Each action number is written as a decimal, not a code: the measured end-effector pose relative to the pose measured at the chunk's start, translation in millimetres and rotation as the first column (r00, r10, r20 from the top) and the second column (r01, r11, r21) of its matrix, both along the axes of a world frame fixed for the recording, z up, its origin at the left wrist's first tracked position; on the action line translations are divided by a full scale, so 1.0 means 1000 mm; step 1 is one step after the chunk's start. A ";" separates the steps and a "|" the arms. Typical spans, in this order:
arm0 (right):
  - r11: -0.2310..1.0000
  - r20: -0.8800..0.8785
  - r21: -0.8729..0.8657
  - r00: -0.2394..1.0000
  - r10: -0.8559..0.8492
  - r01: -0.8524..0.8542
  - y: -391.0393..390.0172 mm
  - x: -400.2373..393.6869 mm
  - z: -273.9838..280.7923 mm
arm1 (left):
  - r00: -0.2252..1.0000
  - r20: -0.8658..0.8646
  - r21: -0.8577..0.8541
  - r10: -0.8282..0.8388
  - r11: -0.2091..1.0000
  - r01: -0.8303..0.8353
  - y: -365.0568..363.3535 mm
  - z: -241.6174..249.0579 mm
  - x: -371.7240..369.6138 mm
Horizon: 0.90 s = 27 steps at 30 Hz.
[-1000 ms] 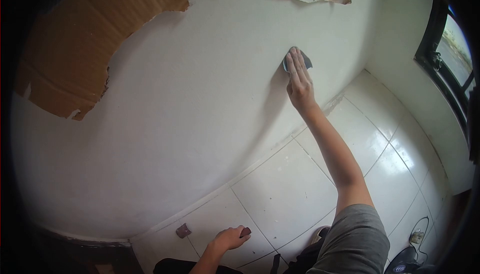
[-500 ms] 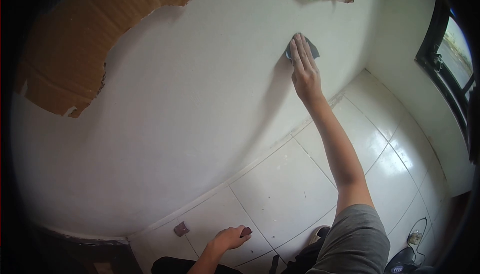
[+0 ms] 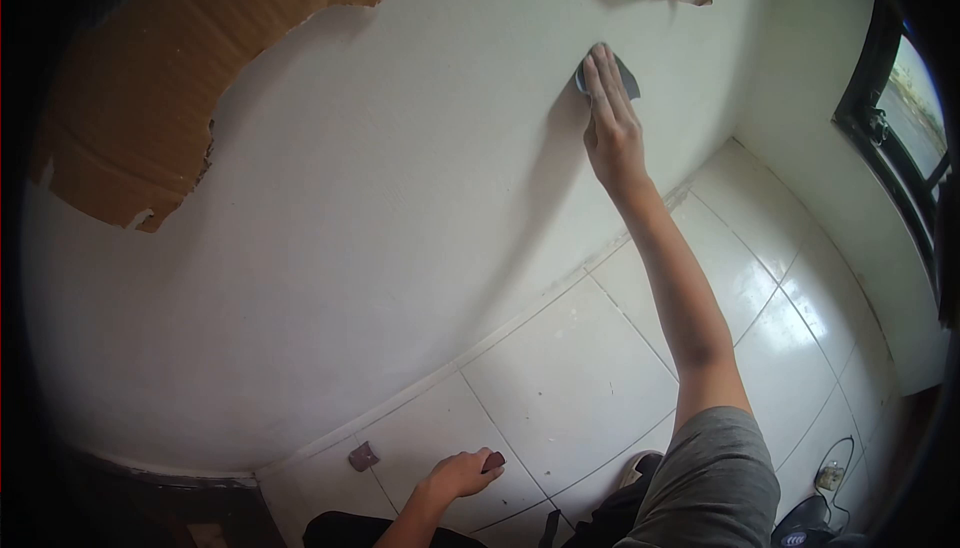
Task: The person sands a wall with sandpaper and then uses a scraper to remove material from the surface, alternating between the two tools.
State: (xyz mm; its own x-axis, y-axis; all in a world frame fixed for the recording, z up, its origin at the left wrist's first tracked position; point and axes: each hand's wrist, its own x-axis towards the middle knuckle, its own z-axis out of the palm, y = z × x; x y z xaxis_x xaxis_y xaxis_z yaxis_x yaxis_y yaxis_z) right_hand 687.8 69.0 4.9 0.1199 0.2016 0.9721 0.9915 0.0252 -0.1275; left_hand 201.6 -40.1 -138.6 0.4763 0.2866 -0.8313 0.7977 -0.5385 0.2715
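Observation:
My right hand (image 3: 612, 128) lies with its fingers extended over a dark grey sheet of sandpaper (image 3: 629, 79), holding it flat against the white wall (image 3: 400, 178). Parts of the sheet show on both sides of the fingers; the rest is under them. Low in the view, my left hand (image 3: 460, 474) is closed around a small reddish-brown folded piece (image 3: 493, 462), whose end sticks out past the fingers. A similar reddish-brown piece (image 3: 363, 456) lies on the tiled floor to the left of that hand.
Torn brown cardboard (image 3: 150, 108) covers the wall's upper left and top. White tiles (image 3: 570, 378) meet the wall along a diagonal edge. A black-framed window (image 3: 880, 138) is at right. A black object with a cable (image 3: 805, 523) sits at bottom right.
My right hand has slid a little way up the wall together with the sandpaper. My left hand and the piece on the floor have stayed in place.

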 end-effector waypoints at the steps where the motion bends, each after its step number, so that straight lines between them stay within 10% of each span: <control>1: 1.000 -0.015 0.004 1.000 -0.003 0.003 0.000 -0.003 -0.004 | 1.000 -0.015 -0.010 0.005 1.000 -0.005 -0.001 0.004 0.002; 27: 1.000 -0.024 0.012 0.999 0.029 -0.029 0.002 -0.010 -0.013 | 1.000 0.005 0.029 -0.008 1.000 0.008 -0.011 0.017 0.000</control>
State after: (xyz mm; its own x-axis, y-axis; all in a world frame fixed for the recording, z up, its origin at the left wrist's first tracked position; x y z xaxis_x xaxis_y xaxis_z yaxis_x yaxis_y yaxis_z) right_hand 677.6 71.3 -8.0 0.1373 0.1938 0.9714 0.9870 0.0554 -0.1505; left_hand 202.0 -51.1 -121.9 0.4832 0.3069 -0.8199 0.7920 -0.5523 0.2601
